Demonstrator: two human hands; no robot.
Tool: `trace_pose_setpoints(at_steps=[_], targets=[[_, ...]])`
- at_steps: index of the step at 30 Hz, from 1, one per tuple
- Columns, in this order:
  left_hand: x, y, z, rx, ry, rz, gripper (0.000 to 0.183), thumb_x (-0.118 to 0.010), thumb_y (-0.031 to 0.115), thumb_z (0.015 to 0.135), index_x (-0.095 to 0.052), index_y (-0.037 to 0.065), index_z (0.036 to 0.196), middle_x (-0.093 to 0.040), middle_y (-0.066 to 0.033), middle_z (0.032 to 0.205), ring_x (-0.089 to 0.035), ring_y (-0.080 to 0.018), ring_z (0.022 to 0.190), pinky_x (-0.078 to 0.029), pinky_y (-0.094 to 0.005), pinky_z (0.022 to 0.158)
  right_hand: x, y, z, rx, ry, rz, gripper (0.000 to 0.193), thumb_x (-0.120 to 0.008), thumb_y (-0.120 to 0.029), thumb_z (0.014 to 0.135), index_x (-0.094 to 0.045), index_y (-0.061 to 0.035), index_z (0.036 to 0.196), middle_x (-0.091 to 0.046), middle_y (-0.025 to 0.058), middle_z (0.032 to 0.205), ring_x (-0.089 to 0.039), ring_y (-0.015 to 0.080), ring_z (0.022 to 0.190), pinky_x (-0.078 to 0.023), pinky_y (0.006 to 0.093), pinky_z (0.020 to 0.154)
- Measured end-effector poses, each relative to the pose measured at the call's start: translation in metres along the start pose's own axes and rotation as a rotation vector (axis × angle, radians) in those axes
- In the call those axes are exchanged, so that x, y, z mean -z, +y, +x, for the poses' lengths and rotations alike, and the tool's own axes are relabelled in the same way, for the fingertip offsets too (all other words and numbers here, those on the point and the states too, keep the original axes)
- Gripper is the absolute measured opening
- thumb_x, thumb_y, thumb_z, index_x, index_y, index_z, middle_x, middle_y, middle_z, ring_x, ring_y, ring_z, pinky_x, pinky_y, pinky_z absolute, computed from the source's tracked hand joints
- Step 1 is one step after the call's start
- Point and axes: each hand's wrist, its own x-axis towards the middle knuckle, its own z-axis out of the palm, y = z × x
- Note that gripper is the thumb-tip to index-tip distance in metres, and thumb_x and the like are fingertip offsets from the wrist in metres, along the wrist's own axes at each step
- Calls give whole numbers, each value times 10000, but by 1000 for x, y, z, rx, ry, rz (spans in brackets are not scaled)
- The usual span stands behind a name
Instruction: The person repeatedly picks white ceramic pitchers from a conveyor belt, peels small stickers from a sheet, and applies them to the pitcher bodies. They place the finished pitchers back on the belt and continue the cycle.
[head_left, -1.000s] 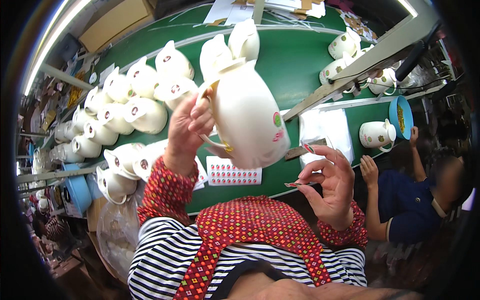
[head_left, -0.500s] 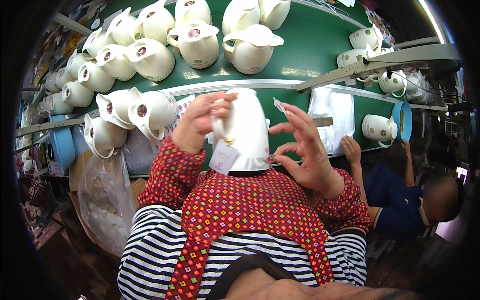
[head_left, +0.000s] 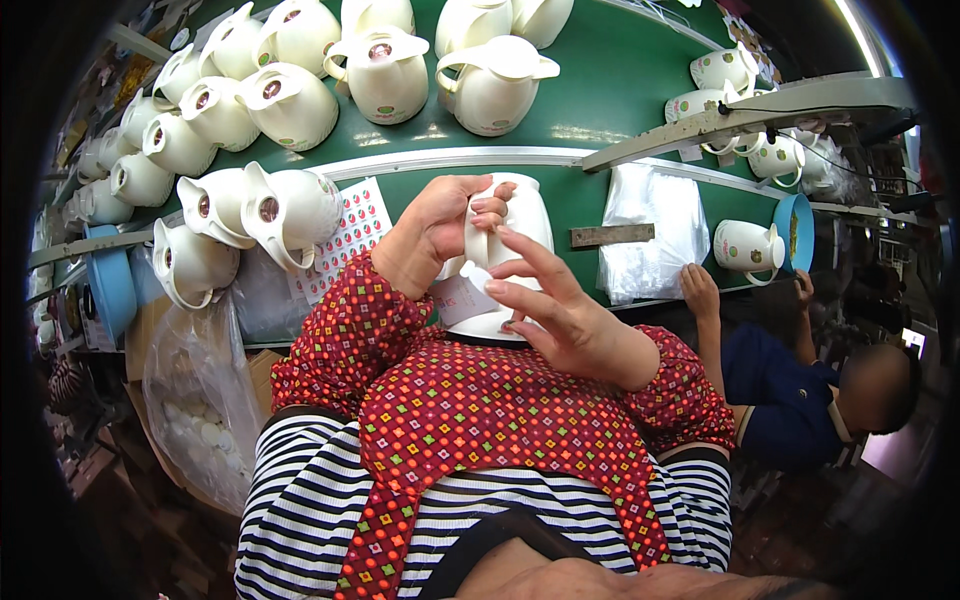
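Observation:
A white jug point(head_left: 525, 228) with a side handle is held in front of my chest, tilted, its dark-rimmed end toward me. My left hand point(head_left: 450, 222) is closed around its handle. From the handle side hangs a pale paper tag point(head_left: 462, 300), partly covered by fingers. My right hand point(head_left: 565, 315) reaches across the jug, its fingers bent and somewhat apart. At its fingertips, in front of the tag, is a small white sticker-like piece point(head_left: 475, 274). My right thumb lies near the jug's lower side.
Several white jugs point(head_left: 290, 105) stand on the green table point(head_left: 590, 90). A sticker sheet point(head_left: 350, 235) lies left; clear plastic bags point(head_left: 650, 215) under a metal bar point(head_left: 612, 235) lie right. A co-worker point(head_left: 790, 390) sits at right near a blue basin point(head_left: 795, 232). Left is a plastic-lined box point(head_left: 200, 380).
My right hand has moved left across the jug, bringing the small white piece from beside it to near the tag. The jug and my left hand have shifted slightly right.

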Motion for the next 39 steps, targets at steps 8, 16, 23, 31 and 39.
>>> trace_pose_setpoints(at_steps=[8, 16, 23, 31, 39], targets=[[-7, -5, -2, -24, 84, 13, 318, -321, 223, 1151, -509, -28, 1100, -473, 6, 747, -398, -90, 588, -390, -231, 525, -30, 36, 1, 47, 26, 123, 857, -687, 191, 806, -435, -180, 1535, -173, 234, 1688, -608, 325, 1264, -567, 424, 1004], [2, -1, 2, -33, 6, -60, 322, -356, 222, 1150, -537, -42, 1185, -465, 23, 717, -429, -83, 603, -401, -240, 548, 1, 23, 3, 7, 64, 80, 904, -731, 191, 782, -438, -201, 1542, -155, 243, 1699, -588, 338, 1303, -613, 376, 919], [-24, -7, -10, -7, 165, 43, 328, -355, 269, 1160, -528, -3, 1217, -443, 42, 714, -404, -75, 605, -368, -219, 532, -11, 22, 14, 24, -142, -58, 847, -734, 154, 824, -458, -219, 1533, -149, 212, 1708, -589, 328, 1316, -575, 425, 1021], [-22, -8, -8, -21, 125, 144, 345, -304, 298, 1170, -531, 39, 1145, -425, 57, 697, -402, -64, 593, -376, -182, 531, -12, 17, 26, -33, -347, -125, 750, -672, 130, 891, -521, -237, 1527, -161, 198, 1709, -549, 349, 1367, -524, 432, 1104], [-23, -10, -11, -65, 165, 145, 342, -297, 289, 1169, -520, 32, 1131, -413, 49, 701, -393, -64, 592, -371, -201, 527, -12, 6, 26, 47, -336, -250, 790, -682, 115, 856, -526, -260, 1534, -187, 230, 1695, -410, 424, 1493, -478, 458, 1157]])
